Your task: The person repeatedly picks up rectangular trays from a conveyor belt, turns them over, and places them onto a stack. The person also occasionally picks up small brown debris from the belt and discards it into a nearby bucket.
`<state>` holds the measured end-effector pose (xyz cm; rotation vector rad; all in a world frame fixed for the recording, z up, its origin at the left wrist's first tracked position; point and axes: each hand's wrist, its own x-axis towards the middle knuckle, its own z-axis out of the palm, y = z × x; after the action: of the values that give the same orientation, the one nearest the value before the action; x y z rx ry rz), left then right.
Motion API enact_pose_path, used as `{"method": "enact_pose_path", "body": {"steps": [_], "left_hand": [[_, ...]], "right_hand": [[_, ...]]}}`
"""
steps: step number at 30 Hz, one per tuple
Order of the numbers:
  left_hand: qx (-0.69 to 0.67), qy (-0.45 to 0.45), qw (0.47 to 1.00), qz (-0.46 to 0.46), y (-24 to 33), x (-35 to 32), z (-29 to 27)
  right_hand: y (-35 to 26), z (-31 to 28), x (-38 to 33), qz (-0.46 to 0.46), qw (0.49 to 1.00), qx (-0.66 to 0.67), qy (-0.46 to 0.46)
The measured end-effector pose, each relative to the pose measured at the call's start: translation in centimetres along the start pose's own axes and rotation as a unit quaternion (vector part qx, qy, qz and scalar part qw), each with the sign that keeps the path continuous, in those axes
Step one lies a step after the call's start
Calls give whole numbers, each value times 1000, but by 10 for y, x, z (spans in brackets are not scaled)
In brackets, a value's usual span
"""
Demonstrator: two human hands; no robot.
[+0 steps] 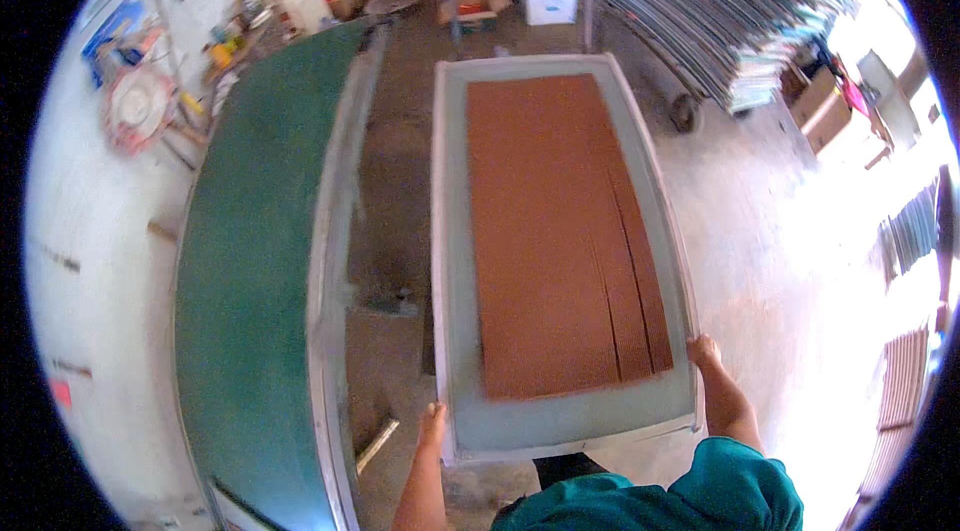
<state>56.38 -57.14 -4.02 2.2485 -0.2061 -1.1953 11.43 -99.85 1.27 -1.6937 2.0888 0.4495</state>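
Observation:
Between my two hands is a long framed mesh screen (560,426), pale greenish inside a whitish frame. A reddish-brown sheet (545,241) lies flat on it, with dark lengthwise gaps or slits near its right side. My left hand (433,417) is closed on the frame's left edge at the near corner. Farther up the opposite edge, my right hand (704,351) grips the frame's right side. The undersides of both grips are hidden.
A long green-topped table (255,231) runs along my left. Many similar framed screens form a big stack (720,11) at the far right, above a wheel (684,113). Cardboard boxes (478,3) and a white box (551,3) stand beyond the screen. A stick (377,445) lies low between table and screen.

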Motion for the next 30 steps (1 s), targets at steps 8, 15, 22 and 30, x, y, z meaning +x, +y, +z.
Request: {"method": "enact_pose_path", "body": {"steps": [8, 15, 22, 30], "left_hand": [[375, 15, 926, 47, -160, -164, 5], [-252, 339, 862, -281, -312, -392, 61], [-431, 383, 701, -420, -487, -505, 269], [-765, 356, 329, -425, -430, -563, 311]], "right_hand": [[-83, 99, -76, -393, 909, -133, -36], [-145, 174, -318, -550, 809, -72, -192], [-129, 254, -468, -682, 657, -210, -243], [-193, 338, -680, -817, 405, -346, -222]]}}
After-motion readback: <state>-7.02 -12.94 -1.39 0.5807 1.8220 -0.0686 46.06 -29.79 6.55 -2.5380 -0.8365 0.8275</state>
